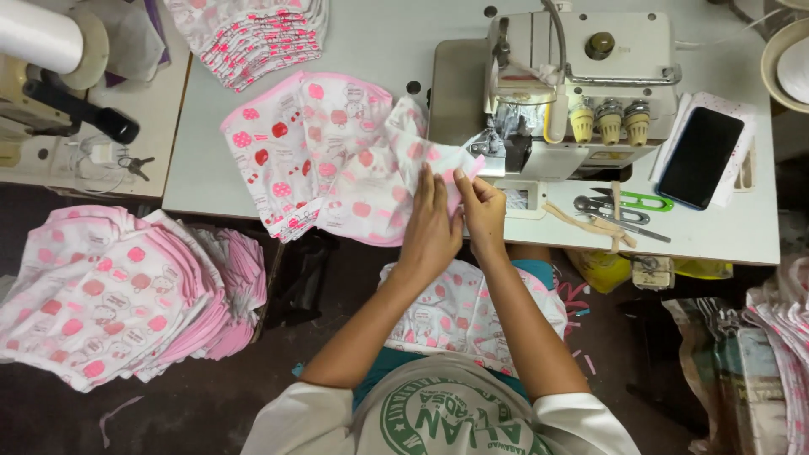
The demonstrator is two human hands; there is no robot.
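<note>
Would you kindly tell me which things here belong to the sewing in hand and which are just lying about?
In use: left hand, right hand, pink printed fabric piece, overlock sewing machine.

Lying about: black phone, green-handled scissors, keys, stack of pink pieces.

My single head camera looks steeply down from above my arms, close over the bench (354, 34), sewing machine (581, 84) far, my lap near.
</note>
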